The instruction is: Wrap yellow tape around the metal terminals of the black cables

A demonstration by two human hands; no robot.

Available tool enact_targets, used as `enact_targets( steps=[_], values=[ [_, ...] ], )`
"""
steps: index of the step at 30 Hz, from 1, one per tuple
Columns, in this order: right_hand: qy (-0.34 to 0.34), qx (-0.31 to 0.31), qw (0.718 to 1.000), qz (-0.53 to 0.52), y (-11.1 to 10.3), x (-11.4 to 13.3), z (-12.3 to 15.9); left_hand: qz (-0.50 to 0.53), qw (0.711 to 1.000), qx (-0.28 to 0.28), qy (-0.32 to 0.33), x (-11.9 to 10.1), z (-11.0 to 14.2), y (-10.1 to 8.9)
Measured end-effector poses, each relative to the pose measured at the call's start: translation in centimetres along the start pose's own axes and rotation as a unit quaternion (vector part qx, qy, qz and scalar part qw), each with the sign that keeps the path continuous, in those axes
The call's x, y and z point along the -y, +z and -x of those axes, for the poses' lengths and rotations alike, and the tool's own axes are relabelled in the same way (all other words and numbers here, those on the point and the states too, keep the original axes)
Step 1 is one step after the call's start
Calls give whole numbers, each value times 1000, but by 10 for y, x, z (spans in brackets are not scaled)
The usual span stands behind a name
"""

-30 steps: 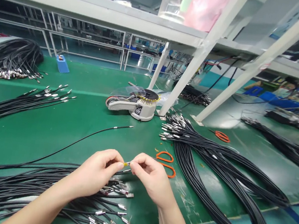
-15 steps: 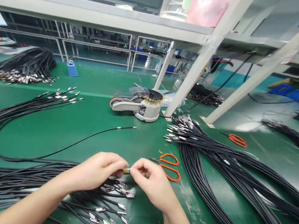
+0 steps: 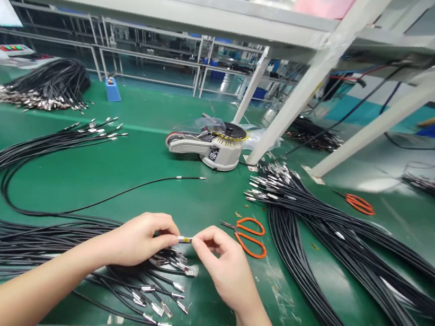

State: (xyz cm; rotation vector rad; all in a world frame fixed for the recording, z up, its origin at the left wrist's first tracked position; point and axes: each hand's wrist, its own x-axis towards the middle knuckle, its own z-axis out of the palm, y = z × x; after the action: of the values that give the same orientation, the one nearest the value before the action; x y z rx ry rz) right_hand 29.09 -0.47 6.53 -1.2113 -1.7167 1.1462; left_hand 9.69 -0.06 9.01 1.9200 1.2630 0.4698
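Note:
Between my two hands is a cable end (image 3: 185, 240), a small silvery connector with a yellow band around it. My left hand (image 3: 147, 239) pinches it from the left and my right hand (image 3: 217, 251) pinches its right tip, both closed with thumb and forefinger. Under and beside my left hand lies a bundle of black cables (image 3: 58, 241), their metal-tipped ends (image 3: 159, 300) fanned out toward the table's front edge. Just past my right hand rest scissors with orange handles (image 3: 250, 237). A single cable (image 3: 151, 182) curves out ahead of my hands.
A round tape dispenser (image 3: 219, 150) stands on the green table (image 3: 134, 157). More cable bundles lie on the right (image 3: 312, 234) and the back left (image 3: 55, 85). Beside white shelf posts (image 3: 296, 82) are a second orange pair of scissors (image 3: 360, 204) and, farther left, a blue holder (image 3: 112, 90).
My left fingers have shifted back a little from the connector, so more of it and its yellow band shows. Both hands still pinch it. The camera view has tilted slightly downward.

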Motion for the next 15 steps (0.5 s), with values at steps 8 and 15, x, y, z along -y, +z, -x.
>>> enact_targets(
  steps=[8, 15],
  values=[
    [57, 4, 998, -39, 3, -3, 2, -14, 1000, -10, 5, -1, -2, 9],
    [63, 2, 997, -51, 7, -4, 4, 58, 997, -13, -50, -4, -7, 14]
  ],
)
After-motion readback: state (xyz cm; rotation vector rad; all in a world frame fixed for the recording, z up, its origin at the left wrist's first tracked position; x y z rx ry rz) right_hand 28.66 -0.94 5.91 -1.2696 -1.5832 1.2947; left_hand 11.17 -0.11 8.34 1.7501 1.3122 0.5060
